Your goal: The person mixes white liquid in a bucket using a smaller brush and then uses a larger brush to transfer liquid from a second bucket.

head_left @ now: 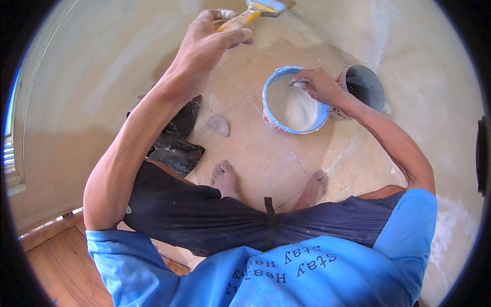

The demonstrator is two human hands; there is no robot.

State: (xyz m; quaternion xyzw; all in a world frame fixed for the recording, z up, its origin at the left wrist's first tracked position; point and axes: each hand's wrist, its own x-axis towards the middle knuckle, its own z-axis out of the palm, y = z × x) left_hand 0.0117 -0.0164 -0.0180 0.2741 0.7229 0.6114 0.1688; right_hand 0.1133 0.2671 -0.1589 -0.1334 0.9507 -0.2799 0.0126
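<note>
My left hand (212,36) is raised at the top of the view and grips the yellow handle of a paintbrush (258,10), whose bristles point to the right near the cream wall. My right hand (317,84) rests on the far rim of a blue-rimmed bucket (271,120) holding white paint, with the fingertips at the paint's edge. Whether those fingers hold anything I cannot make out. My bare feet (225,179) stand on the tiled floor just in front of the bucket.
A second, dark-inside bucket (365,84) stands behind the first, to the right. A dark crumpled cloth or bag (176,140) lies on the floor at left, with a small grey stone (219,124) beside it. A wooden surface (56,256) shows at lower left.
</note>
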